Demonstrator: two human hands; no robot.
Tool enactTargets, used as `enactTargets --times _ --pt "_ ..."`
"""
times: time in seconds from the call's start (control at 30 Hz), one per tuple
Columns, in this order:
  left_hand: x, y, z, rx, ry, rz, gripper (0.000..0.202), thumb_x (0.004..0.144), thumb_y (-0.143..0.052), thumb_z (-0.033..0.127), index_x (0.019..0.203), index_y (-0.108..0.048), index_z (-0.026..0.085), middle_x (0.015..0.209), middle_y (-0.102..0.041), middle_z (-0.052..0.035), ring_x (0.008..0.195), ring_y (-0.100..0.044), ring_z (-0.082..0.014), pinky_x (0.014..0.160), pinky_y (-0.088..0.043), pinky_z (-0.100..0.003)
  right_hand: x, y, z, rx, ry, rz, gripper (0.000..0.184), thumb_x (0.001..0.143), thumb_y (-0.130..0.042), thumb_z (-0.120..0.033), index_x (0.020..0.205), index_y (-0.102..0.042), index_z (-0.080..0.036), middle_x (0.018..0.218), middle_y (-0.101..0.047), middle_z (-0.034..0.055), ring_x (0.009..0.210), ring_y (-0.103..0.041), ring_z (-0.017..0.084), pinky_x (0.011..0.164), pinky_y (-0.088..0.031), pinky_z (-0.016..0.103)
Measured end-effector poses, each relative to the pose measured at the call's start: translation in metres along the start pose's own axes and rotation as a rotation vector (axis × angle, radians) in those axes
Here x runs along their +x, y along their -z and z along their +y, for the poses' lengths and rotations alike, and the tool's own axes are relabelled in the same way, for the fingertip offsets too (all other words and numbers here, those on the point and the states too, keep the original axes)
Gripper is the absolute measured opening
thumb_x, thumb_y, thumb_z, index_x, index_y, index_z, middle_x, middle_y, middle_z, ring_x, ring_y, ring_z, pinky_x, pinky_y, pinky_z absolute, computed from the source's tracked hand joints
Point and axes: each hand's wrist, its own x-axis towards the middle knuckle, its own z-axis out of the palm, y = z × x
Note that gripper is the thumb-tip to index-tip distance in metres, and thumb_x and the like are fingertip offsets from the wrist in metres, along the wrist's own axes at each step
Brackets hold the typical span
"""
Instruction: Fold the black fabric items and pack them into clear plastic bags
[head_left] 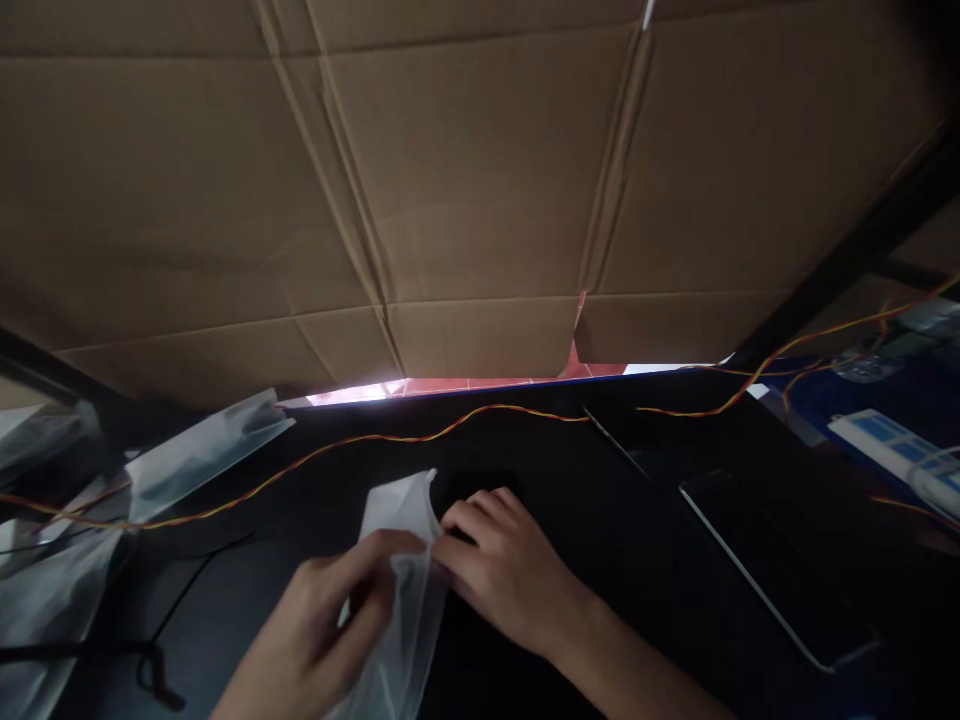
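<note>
A frosted, translucent plastic bag [400, 502] lies lengthwise on the black tabletop in front of me. My left hand [334, 605] grips it from the left, thumb and fingers closed around its middle. At the bag's right edge, the bent fingers of my right hand [506, 570] pinch the plastic close to my left fingertips. Whether anything is inside the bag cannot be made out. Just beyond my right fingers there is a dark flat shape, too dim to name.
Brown cardboard [480, 180] rises behind the table. A twisted red-yellow wire [360, 438] crosses the tabletop. Right of my hands lie a dark flat panel with a pale edge [780, 570] and another behind it. More frosted bags [210, 455] and a black cable [184, 600] lie left.
</note>
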Motion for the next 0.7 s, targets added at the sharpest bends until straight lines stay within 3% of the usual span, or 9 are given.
enactTargets --times 0.07,0.13,0.2,0.27,0.4,0.53,0.6,0.7 --pt "0.024 0.023 -0.005 0.067 -0.143 -0.057 0.034 0.104 -0.041 0.027 0.090 -0.072 0.023 0.068 -0.068 0.0005 0.057 -0.064 -0.0144 0.056 -0.048 -0.024 0.002 0.007 0.013 -0.012 -0.030 -0.007 0.008 0.105 -0.065 -0.019 0.103 -0.072 -0.022 0.109 -0.074 0.0021 0.099 -0.064 0.021 0.086 -0.047 0.038" --pt "0.052 0.039 -0.014 0.099 -0.388 -0.118 0.034 0.102 -0.040 0.019 0.079 -0.065 0.022 0.068 -0.067 -0.0007 0.058 -0.063 -0.0145 0.056 -0.047 -0.025 0.004 0.013 0.028 -0.004 -0.026 -0.056 0.008 0.105 -0.066 -0.019 0.102 -0.074 -0.021 0.115 -0.076 0.0033 0.103 -0.065 0.022 0.087 -0.048 0.038" --pt "0.076 0.042 -0.024 0.099 -0.592 -0.101 0.028 0.099 -0.042 0.016 0.077 -0.059 0.022 0.064 -0.061 0.0002 0.056 -0.058 -0.0146 0.055 -0.043 -0.027 0.005 0.015 0.043 0.029 0.006 -0.128 0.009 0.104 -0.067 -0.020 0.102 -0.075 -0.021 0.119 -0.076 0.0041 0.107 -0.066 0.023 0.089 -0.049 0.038" --pt "0.089 0.032 -0.034 0.090 -0.685 -0.021 0.026 0.097 -0.043 0.017 0.073 -0.051 0.023 0.061 -0.055 0.0009 0.055 -0.053 -0.0154 0.055 -0.038 -0.030 0.004 0.011 0.054 0.062 0.035 -0.180 0.008 0.103 -0.068 -0.022 0.106 -0.076 -0.021 0.119 -0.077 0.0040 0.106 -0.067 0.023 0.090 -0.051 0.038" --pt "0.085 0.004 -0.048 0.104 -0.750 0.142 0.028 0.097 -0.043 0.014 0.071 -0.039 0.025 0.057 -0.043 0.0032 0.051 -0.041 -0.0164 0.055 -0.029 -0.034 -0.003 0.003 0.064 0.149 0.025 -0.129 0.019 0.104 -0.067 -0.023 0.122 -0.075 -0.024 0.123 -0.077 0.0023 0.112 -0.066 0.021 0.097 -0.052 0.037" --pt "0.074 -0.003 -0.050 0.149 -0.740 0.211 0.029 0.096 -0.040 0.011 0.072 -0.035 0.026 0.058 -0.037 0.0039 0.050 -0.036 -0.0171 0.056 -0.026 -0.035 -0.010 0.009 0.062 0.270 0.036 0.025 0.027 0.109 -0.058 -0.026 0.133 -0.070 -0.024 0.127 -0.075 0.0053 0.116 -0.065 0.021 0.101 -0.050 0.039" --pt "0.072 0.000 -0.049 0.176 -0.721 0.218 0.029 0.095 -0.041 0.010 0.071 -0.034 0.026 0.058 -0.037 0.0039 0.050 -0.036 -0.0171 0.056 -0.026 -0.035 -0.014 0.013 0.059 0.339 0.076 0.028 0.031 0.104 -0.066 -0.042 0.128 -0.072 -0.022 0.120 -0.076 0.0066 0.110 -0.065 0.022 0.099 -0.051 0.040" --pt "0.072 0.002 -0.051 0.210 -0.684 0.202 0.029 0.094 -0.044 0.009 0.071 -0.037 0.025 0.059 -0.039 0.0035 0.051 -0.038 -0.0167 0.056 -0.027 -0.035 -0.021 0.011 0.053 0.372 0.122 -0.124 0.069 0.084 -0.082 -0.067 0.137 -0.069 -0.025 0.131 -0.073 0.0076 0.122 -0.062 0.027 0.107 -0.049 0.043"
